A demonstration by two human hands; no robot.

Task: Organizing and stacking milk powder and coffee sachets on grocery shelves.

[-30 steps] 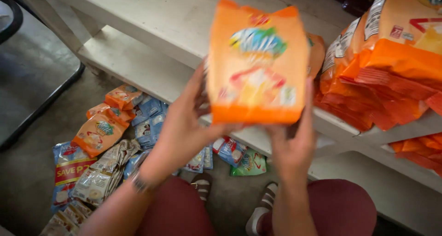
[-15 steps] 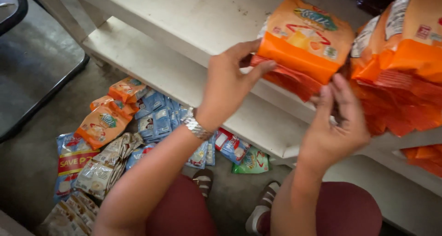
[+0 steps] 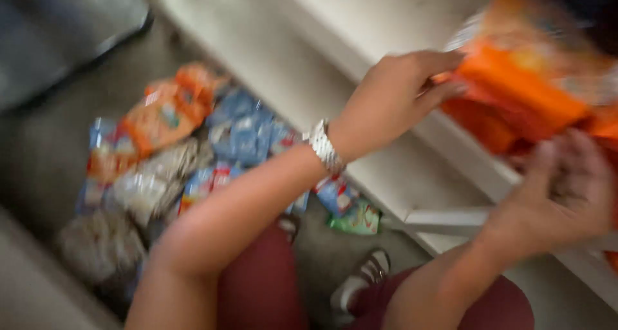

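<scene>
We gripped the orange bag [image 3: 521, 92] with left hand [image 3: 393, 98] on its end, right hand [image 3: 560, 188] cupped underneath, steadying it above the shelf [image 3: 399, 169].

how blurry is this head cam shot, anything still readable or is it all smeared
Head view: motion blur smears the whole frame; the orange bag at the shelf is streaked and its print unreadable; the left hand and right hand have soft edges, fingers barely separable; the packets on the floor show only as colour patches; lighting is even and soft, with no glare or hard shadows.
</scene>
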